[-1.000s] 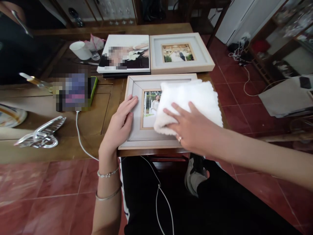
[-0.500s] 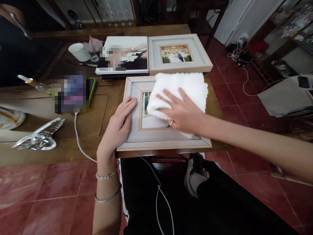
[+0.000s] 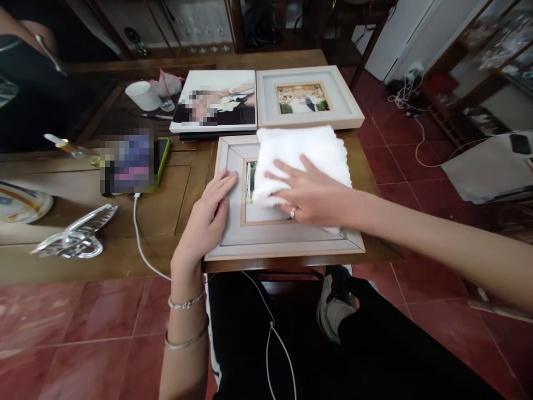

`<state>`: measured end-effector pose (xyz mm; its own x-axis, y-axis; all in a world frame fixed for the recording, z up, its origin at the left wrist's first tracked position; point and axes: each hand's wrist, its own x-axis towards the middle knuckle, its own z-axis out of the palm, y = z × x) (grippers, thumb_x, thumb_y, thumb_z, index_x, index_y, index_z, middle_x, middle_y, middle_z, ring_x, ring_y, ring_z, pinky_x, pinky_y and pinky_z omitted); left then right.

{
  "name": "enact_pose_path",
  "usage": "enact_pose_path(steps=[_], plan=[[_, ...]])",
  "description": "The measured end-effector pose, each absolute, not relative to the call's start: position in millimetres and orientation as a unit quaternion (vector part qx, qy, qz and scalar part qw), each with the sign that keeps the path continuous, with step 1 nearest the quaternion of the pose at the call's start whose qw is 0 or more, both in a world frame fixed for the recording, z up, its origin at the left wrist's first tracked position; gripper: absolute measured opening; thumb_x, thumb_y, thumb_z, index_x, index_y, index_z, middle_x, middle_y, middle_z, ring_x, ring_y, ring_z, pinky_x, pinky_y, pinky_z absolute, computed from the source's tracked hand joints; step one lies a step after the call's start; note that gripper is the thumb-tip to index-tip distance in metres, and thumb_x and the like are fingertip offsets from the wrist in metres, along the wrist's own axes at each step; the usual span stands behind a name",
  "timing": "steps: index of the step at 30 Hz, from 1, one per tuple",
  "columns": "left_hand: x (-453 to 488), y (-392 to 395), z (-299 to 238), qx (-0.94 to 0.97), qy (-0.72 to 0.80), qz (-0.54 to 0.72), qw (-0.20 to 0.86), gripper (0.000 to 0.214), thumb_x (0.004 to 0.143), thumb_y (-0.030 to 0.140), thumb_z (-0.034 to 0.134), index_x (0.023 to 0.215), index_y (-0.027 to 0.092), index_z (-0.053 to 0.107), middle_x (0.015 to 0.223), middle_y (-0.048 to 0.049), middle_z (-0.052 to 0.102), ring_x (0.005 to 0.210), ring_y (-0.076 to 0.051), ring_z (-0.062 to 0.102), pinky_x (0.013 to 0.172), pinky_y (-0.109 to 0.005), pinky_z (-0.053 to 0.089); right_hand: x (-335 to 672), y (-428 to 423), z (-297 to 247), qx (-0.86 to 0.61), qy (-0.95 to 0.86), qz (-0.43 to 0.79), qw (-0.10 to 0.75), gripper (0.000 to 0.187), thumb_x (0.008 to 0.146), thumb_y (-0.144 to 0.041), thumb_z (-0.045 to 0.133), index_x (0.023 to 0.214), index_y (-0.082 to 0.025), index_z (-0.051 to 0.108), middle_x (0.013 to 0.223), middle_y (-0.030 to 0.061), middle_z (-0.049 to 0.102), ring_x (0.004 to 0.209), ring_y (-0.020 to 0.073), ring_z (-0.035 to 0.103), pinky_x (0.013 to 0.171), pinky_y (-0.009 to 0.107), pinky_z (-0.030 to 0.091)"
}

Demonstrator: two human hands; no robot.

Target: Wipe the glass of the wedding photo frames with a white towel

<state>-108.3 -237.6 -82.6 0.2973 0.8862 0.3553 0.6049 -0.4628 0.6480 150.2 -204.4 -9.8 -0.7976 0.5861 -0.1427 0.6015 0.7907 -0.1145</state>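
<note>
A pale wooden picture frame [image 3: 233, 236] lies flat at the near edge of the wooden table [image 3: 166, 211]. My left hand [image 3: 208, 214] rests on its left border, fingers stretched flat. A folded white cloth [image 3: 303, 150] covers the frame's glass and upper right part. My right hand [image 3: 310, 191] lies on the cloth with its fingers spread, pressing it onto the glass; a ring shows on one finger. Only a strip of the photo shows left of the cloth.
Behind lie a second pale frame [image 3: 308, 99] and a photo canvas [image 3: 216, 103]. A phone with green case [image 3: 131, 162] on a white cable, a white cup [image 3: 144, 95], a silvery ornament [image 3: 75, 236] and a plate [image 3: 20, 203] sit to the left. Red tiled floor surrounds the table.
My right hand has slid the cloth leftward and towards the frame's top, covering more of the photo. My left hand has stayed on the left border.
</note>
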Motion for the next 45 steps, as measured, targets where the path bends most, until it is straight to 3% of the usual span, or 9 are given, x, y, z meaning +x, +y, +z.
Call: enact_pose_path(steps=[4, 9, 16, 21, 27, 32, 37, 42, 45], plan=[[-109, -238, -84, 0.786, 0.469, 0.353, 0.194, 0.046, 0.107, 0.022, 0.041, 0.151, 0.024, 0.056, 0.157, -0.0065, 0.056, 0.155, -0.022, 0.040, 0.131, -0.049, 0.029, 150, -257, 8, 0.261, 0.949, -0.152, 0.088, 0.039, 0.103, -0.026, 0.047, 0.133, -0.017, 0.072, 0.164, 0.0160, 0.041, 0.157, 0.0424, 0.026, 0.116, 0.081, 0.026], [-110, -238, -83, 0.791, 0.468, 0.344, 0.194, 0.047, 0.107, 0.021, 0.040, 0.152, 0.023, 0.054, 0.159, -0.0064, 0.054, 0.156, -0.021, 0.037, 0.132, -0.048, 0.027, 155, -284, 5, 0.227, 0.958, -0.161, 0.073, 0.043, 0.101, -0.033, 0.054, 0.139, -0.017, 0.068, 0.165, 0.0150, 0.038, 0.157, 0.0431, 0.026, 0.118, 0.080, 0.027], [-112, -237, -83, 0.795, 0.467, 0.336, 0.194, 0.047, 0.107, 0.023, 0.041, 0.151, 0.024, 0.055, 0.158, -0.0052, 0.054, 0.156, -0.023, 0.037, 0.132, -0.051, 0.030, 158, -229, -23, 0.240, 0.968, -0.046, 0.049, 0.047, 0.099, -0.032, 0.059, 0.145, -0.024, 0.062, 0.169, 0.0115, 0.033, 0.159, 0.0360, 0.024, 0.122, 0.073, 0.023], [-112, -237, -82, 0.789, 0.470, 0.338, 0.206, 0.047, 0.107, 0.023, 0.041, 0.152, 0.027, 0.054, 0.158, -0.0038, 0.054, 0.157, -0.024, 0.036, 0.132, -0.053, 0.029, 156, -167, -33, 0.329, 0.944, 0.012, 0.019, 0.052, 0.102, -0.029, 0.052, 0.153, -0.021, 0.052, 0.173, 0.0132, 0.024, 0.161, 0.0382, 0.015, 0.122, 0.076, 0.014], [-111, -238, -81, 0.788, 0.473, 0.338, 0.202, 0.047, 0.107, 0.024, 0.042, 0.152, 0.029, 0.054, 0.159, -0.0025, 0.054, 0.156, -0.025, 0.037, 0.132, -0.054, 0.028, 143, -159, -27, 0.360, 0.933, -0.005, 0.019, 0.046, 0.106, -0.027, 0.041, 0.148, -0.020, 0.059, 0.173, 0.0113, 0.027, 0.162, 0.0396, 0.010, 0.122, 0.079, 0.009], [-111, -239, -81, 0.784, 0.482, 0.336, 0.201, 0.047, 0.106, 0.024, 0.041, 0.152, 0.026, 0.054, 0.159, -0.0047, 0.053, 0.156, -0.025, 0.037, 0.132, -0.052, 0.029, 130, -221, -10, 0.282, 0.951, -0.087, 0.091, 0.042, 0.104, -0.026, 0.046, 0.140, -0.020, 0.067, 0.170, 0.0134, 0.032, 0.161, 0.0397, 0.013, 0.119, 0.082, 0.015], [-110, -239, -80, 0.784, 0.486, 0.332, 0.195, 0.046, 0.107, 0.026, 0.040, 0.151, 0.025, 0.054, 0.159, -0.0046, 0.053, 0.156, -0.024, 0.037, 0.132, -0.050, 0.028, 134, -275, 15, 0.278, 0.941, -0.163, 0.100, 0.037, 0.101, -0.026, 0.053, 0.131, -0.019, 0.073, 0.166, 0.0137, 0.038, 0.159, 0.0407, 0.023, 0.119, 0.078, 0.026], [-108, -239, -80, 0.784, 0.491, 0.329, 0.190, 0.045, 0.108, 0.030, 0.040, 0.150, 0.024, 0.054, 0.159, -0.0056, 0.053, 0.156, -0.022, 0.037, 0.132, -0.049, 0.028, 147, -268, 26, 0.322, 0.924, -0.172, 0.114, 0.033, 0.100, -0.022, 0.053, 0.123, -0.023, 0.077, 0.163, 0.0065, 0.045, 0.155, 0.0358, 0.035, 0.121, 0.072, 0.032], [-107, -239, -81, 0.785, 0.487, 0.333, 0.190, 0.045, 0.109, 0.031, 0.038, 0.150, 0.024, 0.055, 0.158, -0.0071, 0.054, 0.156, -0.021, 0.038, 0.132, -0.048, 0.028, 138, -257, 15, 0.326, 0.929, -0.142, 0.103, 0.036, 0.102, -0.023, 0.049, 0.129, -0.023, 0.074, 0.165, 0.0086, 0.041, 0.157, 0.0380, 0.030, 0.119, 0.077, 0.029]])
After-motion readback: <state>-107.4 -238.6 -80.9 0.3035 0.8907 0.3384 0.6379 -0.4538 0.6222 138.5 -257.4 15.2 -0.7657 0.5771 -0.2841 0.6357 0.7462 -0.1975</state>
